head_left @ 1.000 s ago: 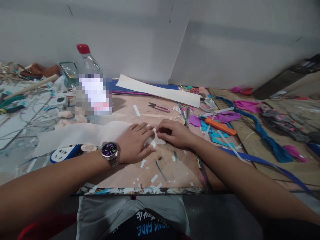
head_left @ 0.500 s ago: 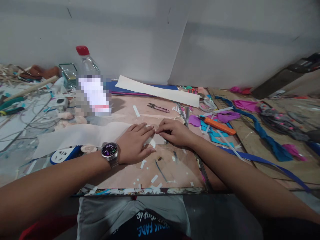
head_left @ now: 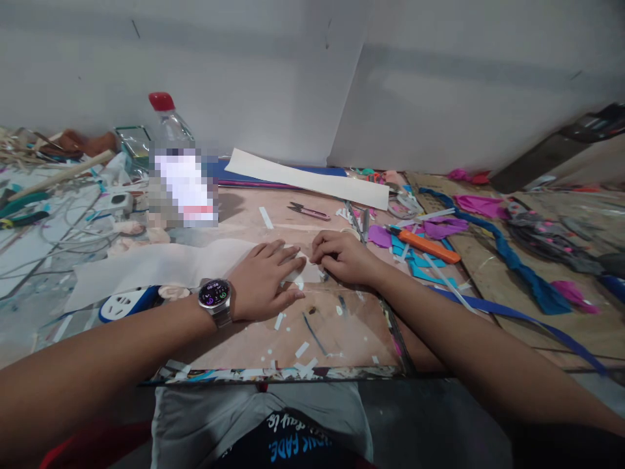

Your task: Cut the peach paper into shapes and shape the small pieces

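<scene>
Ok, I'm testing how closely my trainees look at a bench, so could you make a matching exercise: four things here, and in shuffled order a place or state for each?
Things
1. left hand
2. right hand
3. orange cutter
4. small snips

Places or states
A. lies among blue scraps and purple scraps
B. laid over the white sheet, with a watch at the wrist
C. lies just in front of the cream strip
D. curled, with a bare wrist

Pairs: 1-B, 2-D, 3-A, 4-C
</scene>
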`<action>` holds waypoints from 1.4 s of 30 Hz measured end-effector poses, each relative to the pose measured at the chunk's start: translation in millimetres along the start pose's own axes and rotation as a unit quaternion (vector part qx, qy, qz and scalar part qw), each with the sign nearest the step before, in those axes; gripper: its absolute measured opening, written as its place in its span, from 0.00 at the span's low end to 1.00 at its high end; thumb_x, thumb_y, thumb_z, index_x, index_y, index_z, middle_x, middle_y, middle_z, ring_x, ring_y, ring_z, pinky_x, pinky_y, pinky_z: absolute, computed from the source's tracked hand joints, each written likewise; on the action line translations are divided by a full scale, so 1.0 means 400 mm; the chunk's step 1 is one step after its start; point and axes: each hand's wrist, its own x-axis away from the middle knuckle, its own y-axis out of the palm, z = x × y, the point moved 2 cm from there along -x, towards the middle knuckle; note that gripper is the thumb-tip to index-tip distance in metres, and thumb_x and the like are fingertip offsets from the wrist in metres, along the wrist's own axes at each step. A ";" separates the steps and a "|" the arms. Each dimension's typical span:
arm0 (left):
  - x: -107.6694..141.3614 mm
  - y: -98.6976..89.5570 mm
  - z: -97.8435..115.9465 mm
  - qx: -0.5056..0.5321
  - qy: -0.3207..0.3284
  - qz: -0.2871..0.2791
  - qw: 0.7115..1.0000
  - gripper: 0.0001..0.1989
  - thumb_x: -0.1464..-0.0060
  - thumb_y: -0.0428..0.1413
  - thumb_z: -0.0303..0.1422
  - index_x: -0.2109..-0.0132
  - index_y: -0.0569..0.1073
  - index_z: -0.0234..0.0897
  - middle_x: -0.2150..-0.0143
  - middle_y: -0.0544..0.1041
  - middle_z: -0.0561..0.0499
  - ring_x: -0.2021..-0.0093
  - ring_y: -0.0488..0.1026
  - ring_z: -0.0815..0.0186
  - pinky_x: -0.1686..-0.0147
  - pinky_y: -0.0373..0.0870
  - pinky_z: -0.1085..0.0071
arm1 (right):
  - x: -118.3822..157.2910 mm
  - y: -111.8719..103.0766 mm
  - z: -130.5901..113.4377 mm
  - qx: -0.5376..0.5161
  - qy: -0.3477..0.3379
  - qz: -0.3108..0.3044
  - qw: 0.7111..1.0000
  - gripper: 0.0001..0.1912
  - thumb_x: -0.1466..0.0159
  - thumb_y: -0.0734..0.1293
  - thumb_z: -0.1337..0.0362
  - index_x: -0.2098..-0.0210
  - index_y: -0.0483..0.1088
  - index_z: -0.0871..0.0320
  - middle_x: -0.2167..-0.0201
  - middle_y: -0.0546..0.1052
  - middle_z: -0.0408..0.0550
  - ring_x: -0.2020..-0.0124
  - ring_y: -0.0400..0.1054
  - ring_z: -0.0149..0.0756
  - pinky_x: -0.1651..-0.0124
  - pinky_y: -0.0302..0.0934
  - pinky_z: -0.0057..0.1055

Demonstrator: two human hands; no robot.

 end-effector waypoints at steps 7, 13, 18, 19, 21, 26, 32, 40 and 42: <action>0.000 -0.005 0.003 0.006 0.002 0.005 1.000 0.31 0.34 0.49 0.52 0.32 0.66 0.41 0.27 0.64 0.43 0.28 0.58 0.43 0.32 0.58 0.45 | -0.002 -0.008 -0.009 -0.011 -0.002 -0.003 1.000 0.14 0.43 0.63 0.78 0.76 0.77 0.58 0.66 0.77 0.46 0.65 0.73 0.33 0.55 0.66 0.32; 0.001 -0.003 0.001 0.011 -0.002 0.006 1.000 0.32 0.34 0.50 0.52 0.31 0.64 0.40 0.27 0.63 0.43 0.27 0.57 0.44 0.31 0.56 0.45 | -0.001 0.000 -0.002 -0.001 0.007 -0.011 1.000 0.17 0.42 0.63 0.77 0.64 0.82 0.56 0.61 0.79 0.47 0.61 0.75 0.34 0.54 0.66 0.32; 0.002 -0.004 0.003 0.005 -0.005 0.006 1.000 0.32 0.35 0.50 0.53 0.32 0.66 0.39 0.28 0.65 0.42 0.28 0.58 0.44 0.31 0.57 0.46 | -0.002 -0.007 -0.002 0.001 0.003 -0.021 1.000 0.14 0.43 0.63 0.78 0.77 0.76 0.58 0.65 0.79 0.46 0.64 0.74 0.33 0.55 0.65 0.32; 0.002 -0.004 0.004 0.005 -0.005 0.007 1.000 0.32 0.35 0.50 0.53 0.33 0.66 0.39 0.28 0.65 0.43 0.28 0.58 0.45 0.32 0.57 0.46 | -0.002 -0.009 -0.004 0.002 0.001 -0.017 1.000 0.14 0.44 0.63 0.78 0.77 0.76 0.58 0.65 0.79 0.46 0.64 0.74 0.33 0.55 0.65 0.32; 0.003 -0.004 0.004 0.005 -0.006 0.007 1.000 0.31 0.34 0.50 0.52 0.32 0.66 0.39 0.27 0.64 0.43 0.28 0.57 0.45 0.31 0.57 0.46 | -0.003 -0.012 -0.009 0.007 -0.002 -0.010 1.000 0.14 0.43 0.63 0.78 0.71 0.78 0.57 0.65 0.79 0.46 0.64 0.73 0.33 0.55 0.65 0.31; 0.003 -0.003 0.003 0.006 -0.004 0.015 1.000 0.31 0.34 0.50 0.51 0.33 0.66 0.39 0.28 0.65 0.42 0.28 0.58 0.45 0.31 0.57 0.46 | -0.004 -0.015 -0.014 0.019 0.003 -0.031 0.999 0.12 0.37 0.66 0.71 0.57 0.80 0.57 0.60 0.79 0.49 0.62 0.73 0.34 0.58 0.66 0.30; 0.005 -0.003 0.001 0.009 -0.005 0.016 1.000 0.31 0.34 0.50 0.51 0.32 0.66 0.39 0.28 0.66 0.42 0.28 0.58 0.45 0.31 0.57 0.46 | -0.003 -0.013 -0.006 0.010 0.012 -0.037 0.999 0.10 0.36 0.69 0.67 0.55 0.80 0.57 0.61 0.80 0.49 0.64 0.72 0.33 0.60 0.65 0.29; 0.005 -0.005 0.003 0.011 -0.006 0.017 1.000 0.30 0.34 0.51 0.50 0.33 0.66 0.38 0.28 0.66 0.42 0.28 0.58 0.46 0.31 0.58 0.46 | -0.004 -0.004 -0.004 -0.023 0.046 -0.036 0.998 0.12 0.35 0.72 0.60 0.54 0.79 0.57 0.63 0.81 0.47 0.66 0.74 0.32 0.62 0.65 0.28; 0.005 -0.004 0.001 0.013 -0.006 0.022 1.000 0.30 0.35 0.51 0.50 0.33 0.66 0.38 0.29 0.66 0.43 0.28 0.59 0.46 0.31 0.58 0.47 | -0.002 -0.002 -0.003 -0.026 0.041 -0.034 0.998 0.11 0.33 0.70 0.61 0.53 0.79 0.57 0.62 0.82 0.48 0.64 0.75 0.33 0.60 0.66 0.29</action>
